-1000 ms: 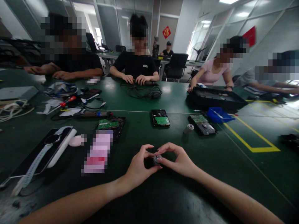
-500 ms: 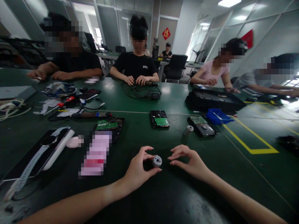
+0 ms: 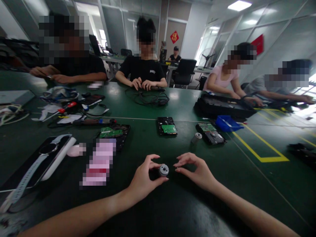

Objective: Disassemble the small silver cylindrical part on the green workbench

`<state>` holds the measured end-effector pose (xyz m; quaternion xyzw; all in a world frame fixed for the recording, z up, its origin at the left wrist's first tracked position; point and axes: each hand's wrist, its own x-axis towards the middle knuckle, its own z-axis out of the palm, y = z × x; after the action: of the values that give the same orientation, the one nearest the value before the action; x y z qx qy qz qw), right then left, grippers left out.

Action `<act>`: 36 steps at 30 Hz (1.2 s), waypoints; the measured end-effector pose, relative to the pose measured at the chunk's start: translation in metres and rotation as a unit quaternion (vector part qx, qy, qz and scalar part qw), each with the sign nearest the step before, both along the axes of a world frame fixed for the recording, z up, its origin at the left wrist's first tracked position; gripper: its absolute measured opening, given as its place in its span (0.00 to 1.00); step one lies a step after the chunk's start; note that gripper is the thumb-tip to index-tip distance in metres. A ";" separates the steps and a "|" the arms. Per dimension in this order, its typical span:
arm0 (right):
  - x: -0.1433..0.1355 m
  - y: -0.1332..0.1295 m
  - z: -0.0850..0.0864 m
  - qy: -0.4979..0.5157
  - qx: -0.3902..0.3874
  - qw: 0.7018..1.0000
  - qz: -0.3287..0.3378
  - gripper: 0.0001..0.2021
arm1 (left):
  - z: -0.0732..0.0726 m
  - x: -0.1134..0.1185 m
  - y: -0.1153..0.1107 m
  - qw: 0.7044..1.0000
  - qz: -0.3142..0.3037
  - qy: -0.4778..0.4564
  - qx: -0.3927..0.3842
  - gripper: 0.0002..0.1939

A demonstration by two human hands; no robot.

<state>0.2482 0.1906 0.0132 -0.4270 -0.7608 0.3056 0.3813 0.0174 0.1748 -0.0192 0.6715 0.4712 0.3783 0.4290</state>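
A small silvery cylindrical motor (image 3: 164, 170) stands with its round end face up, a dark centre and small holes showing on it. My left hand (image 3: 144, 176) is curved around it, thumb on the near side and fingers on the far side. Just to the right of the motor, my right hand (image 3: 195, 168) has thumb and forefinger brought together in a pinch, apart from the motor. Whatever sits between those fingertips is too small to make out. A second similar motor (image 3: 197, 138) rests on the green table (image 3: 138, 148) beyond my right hand.
Hard drives with green circuit boards lie ahead, one in the middle (image 3: 167, 126) and one at right (image 3: 211, 133). A blue tray (image 3: 228, 123) is beside the latter. At left are a watch (image 3: 48, 149), a pixelated pink item (image 3: 98, 163) and a screwdriver (image 3: 67, 107). Several people sit opposite.
The view has shifted slightly, moving the scene a little left. My right fingertips are marginally nearer the motor. My left hand keeps its hold.
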 end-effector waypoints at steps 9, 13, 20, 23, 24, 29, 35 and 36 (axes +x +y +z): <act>-0.042 0.009 0.015 -0.018 0.035 0.998 0.052 0.06 | 0.002 0.001 0.000 1.000 -0.003 -0.020 -0.012 0.34; -0.039 0.007 0.013 -0.024 0.024 0.998 0.050 0.04 | 0.000 0.001 0.000 1.000 -0.013 -0.026 -0.005 0.33; -0.043 0.006 0.015 -0.039 0.017 0.997 0.067 0.03 | 0.001 0.000 0.000 1.000 -0.007 -0.014 -0.001 0.33; -0.043 0.007 0.017 -0.007 0.028 0.998 0.053 0.04 | 0.001 0.000 0.000 1.000 -0.006 -0.006 0.011 0.34; -0.040 0.008 0.019 0.009 0.027 0.998 0.051 0.04 | 0.001 0.000 0.000 1.000 -0.003 -0.002 0.013 0.34; -0.005 0.013 0.029 0.077 -0.037 0.996 0.026 0.10 | 0.001 0.000 0.000 1.000 0.003 0.021 0.022 0.35; 0.030 -0.003 -0.007 -0.059 -0.074 0.995 0.022 0.07 | 0.001 0.000 0.001 1.000 -0.001 0.020 0.017 0.34; 0.032 -0.006 -0.014 -0.073 -0.072 0.995 0.023 0.07 | 0.000 0.000 0.001 1.000 -0.001 0.021 0.017 0.34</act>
<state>0.2803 0.1847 -0.0006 -0.4568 -0.7724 0.3360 0.2862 0.0174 0.1755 -0.0188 0.6866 0.4729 0.3722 0.4079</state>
